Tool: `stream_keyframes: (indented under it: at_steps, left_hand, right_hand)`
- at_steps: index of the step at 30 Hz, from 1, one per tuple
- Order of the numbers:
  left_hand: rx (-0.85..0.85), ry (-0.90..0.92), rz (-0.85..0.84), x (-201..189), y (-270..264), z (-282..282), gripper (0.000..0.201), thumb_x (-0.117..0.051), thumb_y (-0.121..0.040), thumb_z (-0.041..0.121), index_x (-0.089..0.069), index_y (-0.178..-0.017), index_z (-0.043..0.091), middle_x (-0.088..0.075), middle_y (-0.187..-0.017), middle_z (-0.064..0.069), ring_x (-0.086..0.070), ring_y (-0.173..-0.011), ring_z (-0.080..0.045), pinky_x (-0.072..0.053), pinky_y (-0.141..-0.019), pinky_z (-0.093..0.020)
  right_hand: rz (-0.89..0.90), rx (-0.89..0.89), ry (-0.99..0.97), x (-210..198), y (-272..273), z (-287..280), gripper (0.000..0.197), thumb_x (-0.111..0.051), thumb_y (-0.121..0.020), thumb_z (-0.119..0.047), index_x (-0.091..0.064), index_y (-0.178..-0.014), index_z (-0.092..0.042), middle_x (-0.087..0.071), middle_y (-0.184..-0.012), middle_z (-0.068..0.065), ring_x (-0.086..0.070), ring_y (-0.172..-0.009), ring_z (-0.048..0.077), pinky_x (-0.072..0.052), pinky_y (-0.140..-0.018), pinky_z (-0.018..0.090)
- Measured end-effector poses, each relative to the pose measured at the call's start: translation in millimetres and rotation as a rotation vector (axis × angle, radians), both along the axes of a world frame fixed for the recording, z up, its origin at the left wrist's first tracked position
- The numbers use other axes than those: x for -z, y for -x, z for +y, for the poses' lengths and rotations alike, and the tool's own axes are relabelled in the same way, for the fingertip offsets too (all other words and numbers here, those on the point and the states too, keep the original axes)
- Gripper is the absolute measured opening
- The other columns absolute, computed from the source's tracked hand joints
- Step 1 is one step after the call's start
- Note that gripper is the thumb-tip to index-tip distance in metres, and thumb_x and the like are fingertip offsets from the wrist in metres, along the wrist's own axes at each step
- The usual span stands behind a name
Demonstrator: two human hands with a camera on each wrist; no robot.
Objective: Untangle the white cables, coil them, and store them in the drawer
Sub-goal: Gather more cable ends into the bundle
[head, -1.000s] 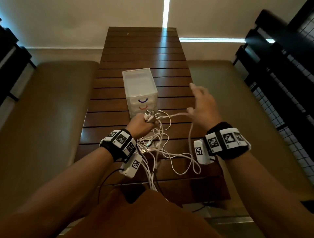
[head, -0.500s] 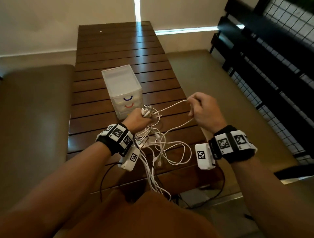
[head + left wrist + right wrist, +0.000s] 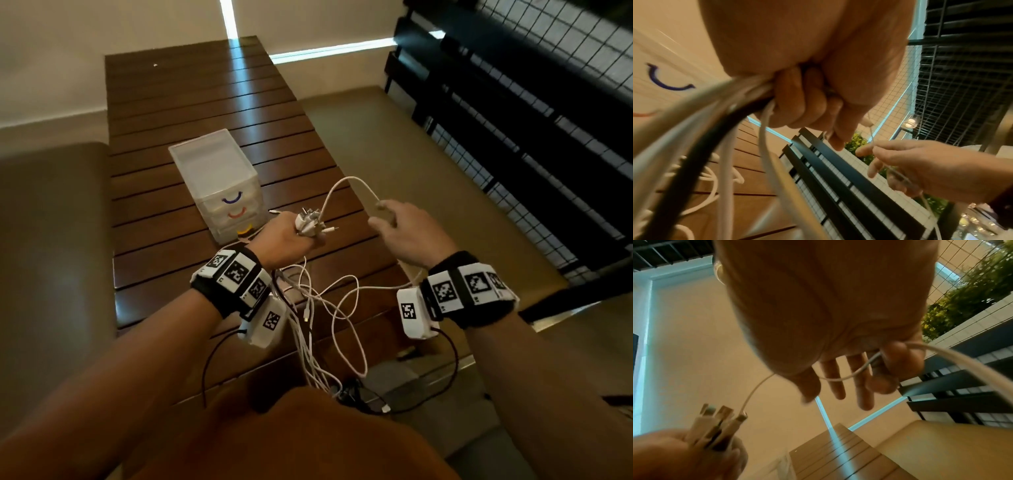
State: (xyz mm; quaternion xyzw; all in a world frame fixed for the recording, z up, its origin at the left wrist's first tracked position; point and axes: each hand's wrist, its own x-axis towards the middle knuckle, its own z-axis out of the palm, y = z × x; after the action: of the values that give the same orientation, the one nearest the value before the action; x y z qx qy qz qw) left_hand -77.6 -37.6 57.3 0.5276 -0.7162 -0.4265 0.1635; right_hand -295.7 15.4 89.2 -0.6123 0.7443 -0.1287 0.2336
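Observation:
My left hand (image 3: 301,236) grips a bundle of white cable plugs (image 3: 310,221) in a fist above the table, just right of the small white drawer unit (image 3: 219,178). One white cable (image 3: 346,181) arcs up from the bundle to my right hand (image 3: 387,219). It runs across that palm, and one curled finger (image 3: 890,369) holds it while the others stay loose. The remaining tangled white cables (image 3: 329,308) hang from the left fist (image 3: 807,100) over the table's front edge. The drawers, with purple, red and yellow handles, are closed.
The slatted wooden table (image 3: 191,102) stretches away from me. Padded benches stand on its left (image 3: 51,222) and right (image 3: 394,137). A black railing with wire mesh (image 3: 513,102) runs along the right. Thin black wires (image 3: 448,359) trail from my wrist cameras.
My right hand has loosened from a tight pull to the right, and the cable now bows up in a loop between the hands. The left fist has kept its grip.

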Motion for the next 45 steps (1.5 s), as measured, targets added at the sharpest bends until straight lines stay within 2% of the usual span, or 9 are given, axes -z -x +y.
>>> stream_keyframes:
  at_steps: [3, 6, 10, 14, 22, 27, 36, 39, 45]
  left_hand:
    - [0.047, -0.004, 0.063, -2, 14, 5, 0.028, -0.071, -0.085, 0.026, -0.059, -0.060, 0.024, -0.054, -0.053, 0.011, -0.047, -0.049, -0.002, -0.041, -0.053, -0.022]
    - [0.105, 0.009, 0.063, 2, 30, 13, 0.032, -0.070, -0.086, 0.029, -0.057, -0.058, 0.019, -0.052, -0.051, 0.010, -0.044, -0.044, 0.001, -0.038, -0.052, -0.023]
    - [0.168, -0.048, 0.142, -1, 61, 21, 0.015, -0.068, -0.088, 0.022, -0.070, -0.082, 0.009, -0.062, -0.064, 0.002, -0.050, -0.055, -0.004, -0.041, -0.057, -0.025]
    - [0.266, -0.088, 0.169, -9, 97, 35, 0.017, -0.065, -0.091, 0.019, -0.072, -0.095, 0.005, -0.053, -0.045, 0.017, -0.044, -0.040, 0.004, -0.032, -0.042, -0.008]
    - [0.461, -0.305, 0.212, -7, 156, 65, 0.016, -0.059, -0.095, 0.022, -0.071, -0.088, 0.014, -0.054, -0.056, 0.011, -0.039, -0.044, 0.000, -0.031, -0.038, -0.013]
    - [0.534, -0.260, 0.220, -14, 169, 70, 0.019, -0.060, -0.094, 0.025, -0.072, -0.080, 0.023, -0.044, -0.050, 0.014, -0.037, -0.045, -0.005, -0.031, -0.041, -0.018]
    - [0.429, -0.277, 0.339, -25, 177, 60, 0.019, -0.056, -0.096, 0.025, -0.069, -0.084, 0.018, -0.037, -0.046, 0.011, -0.031, -0.040, -0.007, -0.026, -0.038, -0.022]
    - [0.391, -0.287, 0.354, -30, 178, 57, 0.020, -0.054, -0.098, 0.025, -0.068, -0.086, 0.015, -0.035, -0.046, 0.011, -0.028, -0.039, -0.006, -0.025, -0.037, -0.020]
    - [0.414, -0.318, 0.346, -43, 181, 56, 0.022, -0.051, -0.099, 0.026, -0.066, -0.093, 0.011, -0.035, -0.047, 0.011, -0.028, -0.038, -0.004, -0.025, -0.036, -0.018]
  right_hand:
    - [-0.083, 0.169, 0.106, 14, 24, 24, 0.038, -0.035, -0.102, -0.037, -0.062, -0.089, -0.014, -0.063, -0.086, 0.007, -0.057, -0.079, 0.023, -0.041, -0.071, 0.036]
    - [-0.112, 0.379, 0.036, 52, 68, 61, 0.036, -0.034, -0.103, -0.031, -0.055, -0.079, -0.013, -0.057, -0.079, 0.006, -0.053, -0.075, 0.023, -0.035, -0.065, 0.033]
    - [-0.125, 0.637, -0.198, 129, 118, 131, 0.038, -0.033, -0.103, -0.023, -0.064, -0.099, -0.001, -0.064, -0.110, 0.022, -0.058, -0.101, 0.033, -0.041, -0.083, 0.035]
    - [-0.204, 0.710, -0.563, 171, 117, 181, 0.053, -0.035, -0.102, -0.044, -0.057, -0.126, -0.002, -0.056, -0.132, 0.021, -0.054, -0.119, 0.036, -0.042, -0.101, 0.040]
    - [-0.480, 0.441, -0.103, 120, 72, 167, 0.058, -0.055, -0.094, -0.012, -0.037, -0.142, -0.040, -0.051, -0.122, 0.000, -0.051, -0.105, 0.014, -0.041, -0.084, 0.024]
    - [-0.368, 0.108, -0.361, 115, 70, 151, 0.051, -0.041, -0.089, 0.002, -0.062, -0.126, -0.026, -0.057, -0.122, 0.000, -0.054, -0.104, 0.015, -0.042, -0.084, 0.024]
    - [-0.595, 0.180, -0.185, 116, 73, 164, 0.024, -0.061, -0.090, -0.011, -0.071, -0.110, -0.022, -0.069, -0.092, -0.015, -0.062, -0.086, -0.004, -0.047, -0.082, 0.017]
    - [-0.572, 0.159, -0.238, 121, 77, 168, 0.019, -0.061, -0.091, -0.010, -0.073, -0.105, -0.016, -0.066, -0.083, -0.017, -0.057, -0.071, -0.010, -0.040, -0.066, 0.007]
    - [-0.469, 0.428, -0.211, 162, 100, 188, 0.011, -0.057, -0.094, -0.015, -0.063, -0.090, -0.023, -0.067, -0.097, -0.002, -0.064, -0.095, 0.019, -0.049, -0.083, 0.031]
